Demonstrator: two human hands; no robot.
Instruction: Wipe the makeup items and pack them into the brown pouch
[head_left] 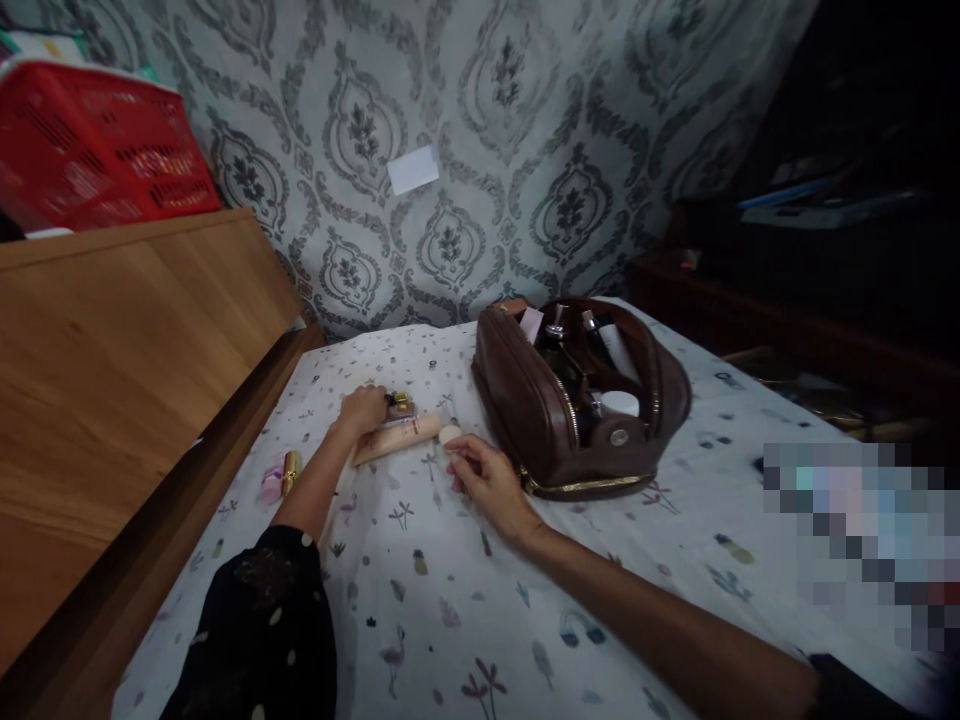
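My left hand is closed, fingers curled down at the end of a small dark and gold cosmetic item; the exact grip is hidden. Just below it, a peach squeeze tube lies on the patterned sheet. My right hand pinches a small round cream-coloured piece near the tube's clear end; its kind is unclear. Right of that hand stands an unzipped brown cosmetic bag. Inside it are a white-lidded jar, a pale tube and other cosmetics.
A gold tube and a pink item lie left of my left forearm. A wooden panel borders the left side, with a red basket above. Patterned wall covering rises behind. A blurred-out patch covers something at right.
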